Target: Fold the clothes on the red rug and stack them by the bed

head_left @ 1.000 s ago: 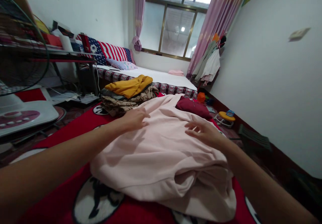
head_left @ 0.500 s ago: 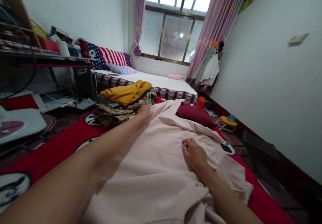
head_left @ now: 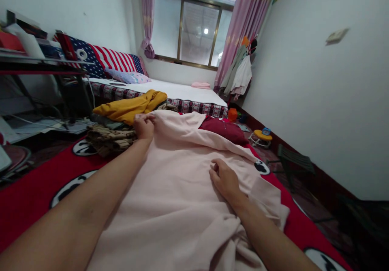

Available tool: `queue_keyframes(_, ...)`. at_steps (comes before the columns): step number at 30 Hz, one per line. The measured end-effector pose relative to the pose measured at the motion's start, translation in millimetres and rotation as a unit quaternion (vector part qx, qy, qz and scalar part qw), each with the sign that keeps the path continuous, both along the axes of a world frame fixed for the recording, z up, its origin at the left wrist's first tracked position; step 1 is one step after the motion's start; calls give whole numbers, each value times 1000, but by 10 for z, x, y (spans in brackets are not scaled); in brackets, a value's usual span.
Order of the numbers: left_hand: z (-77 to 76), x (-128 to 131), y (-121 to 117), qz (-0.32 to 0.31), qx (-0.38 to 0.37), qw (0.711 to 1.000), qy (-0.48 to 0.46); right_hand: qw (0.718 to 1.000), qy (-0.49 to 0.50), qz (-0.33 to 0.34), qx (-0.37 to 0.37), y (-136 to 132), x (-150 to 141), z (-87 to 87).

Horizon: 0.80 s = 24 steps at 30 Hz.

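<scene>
A pale pink long-sleeved top (head_left: 170, 177) lies spread over the red bedding, with loose folds nearest me. At its far left edge, my left hand (head_left: 144, 125) is closed on the cloth, fingers pinched together. My right hand (head_left: 225, 181) rests on the middle right of the top, its fingers curled in and a bit of pale cloth showing at the fingertips. Just beyond my left hand is a heap of clothes, a mustard-yellow garment (head_left: 130, 106) over a brown patterned one (head_left: 111, 139). A dark red folded item (head_left: 225, 132) sits past the top's far edge.
Red bedding (head_left: 27, 198) with round black-and-white prints lies under everything. Behind it stands a bed (head_left: 179, 92) with a white sheet. A cluttered desk (head_left: 45, 66) is at left. At right are a yellow stool (head_left: 262, 135) and a dark folding stool (head_left: 294, 159).
My left hand has moved left and slightly up, drawing the top's far left edge toward the clothes heap. My right hand stays at the same part of the top. The view has turned right.
</scene>
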State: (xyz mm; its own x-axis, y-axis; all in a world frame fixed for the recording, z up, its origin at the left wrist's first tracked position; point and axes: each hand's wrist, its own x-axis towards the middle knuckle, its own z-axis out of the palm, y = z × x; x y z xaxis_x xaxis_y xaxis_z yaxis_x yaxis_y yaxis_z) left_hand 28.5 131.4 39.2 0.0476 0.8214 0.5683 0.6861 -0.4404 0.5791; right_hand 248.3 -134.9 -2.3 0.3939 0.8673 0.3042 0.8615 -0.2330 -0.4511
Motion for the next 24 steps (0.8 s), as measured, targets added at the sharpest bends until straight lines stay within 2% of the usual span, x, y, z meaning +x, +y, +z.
queue_keyframes(2,-153,-71,-106,-8,29,999,17,998,56,-25,28,24,30,-18)
queue_keyframes(5,-336,-21,-304,-47,62,995,61,986,125,-37,105,47,101,-33)
queue_keyframes(8,-359,70,-484,-75,98,988,90,981,121,-69,136,52,225,-4)
queue_keyframes(12,-286,89,-619,-117,90,979,140,990,41,-128,34,109,520,140)
queue_keyframes(15,-288,93,-648,-153,27,967,204,988,88,-107,-68,257,810,362)
queue_keyframes(17,-315,122,-639,-175,7,958,229,982,132,-101,-91,420,985,555)
queue_keyframes(19,-349,166,-612,-203,16,950,235,981,137,-123,-60,626,1092,725)
queue_keyframes(21,-386,211,-578,-225,30,942,248,978,126,-164,-4,840,1082,793)
queue_keyframes(23,-424,244,-545,-228,31,933,276,975,96,-197,46,1015,938,707)
queue_keyframes(24,-441,255,-530,-223,24,930,291,978,68,-191,47,1077,825,611)
